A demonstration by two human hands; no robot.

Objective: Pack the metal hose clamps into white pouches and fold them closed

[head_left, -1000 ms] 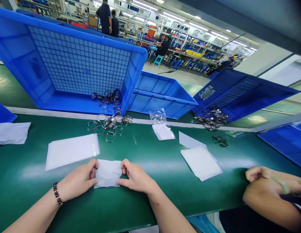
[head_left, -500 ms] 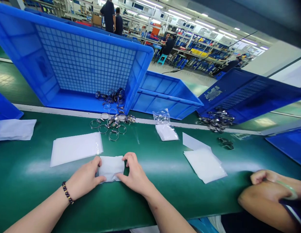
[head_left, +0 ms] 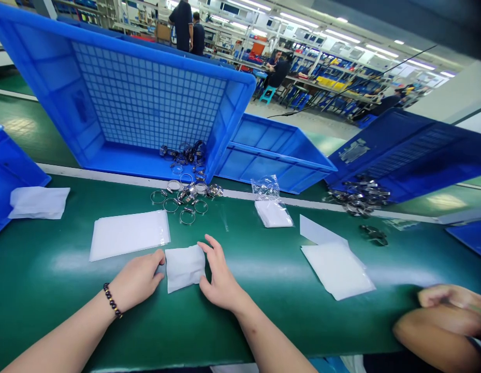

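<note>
A small white packet (head_left: 185,268) lies flat on the green table between my hands. My left hand (head_left: 138,278), a bead bracelet on its wrist, is just off the packet's left edge; its thumb and forefinger are apart with nothing between them. Along the right edge rests my right hand (head_left: 219,277), fingers spread, thumb at the packet's lower right corner. Behind the left hand is a stack of white plastic sleeves (head_left: 129,234). Several metal hose clamps (head_left: 187,216) are heaped farther back. Whatever is inside the packet is hidden.
A big blue crate (head_left: 147,98) lies tipped on its side behind the clamps. Another white packet (head_left: 40,203) rests at the far left. A clear bag (head_left: 273,212) and more white sheets (head_left: 337,272) lie to the right, near a co-worker's arm (head_left: 438,321).
My left hand has let go of the packet and drawn slightly left. The right hand's fingers have spread out along the packet's edge. The view has shifted a little.
</note>
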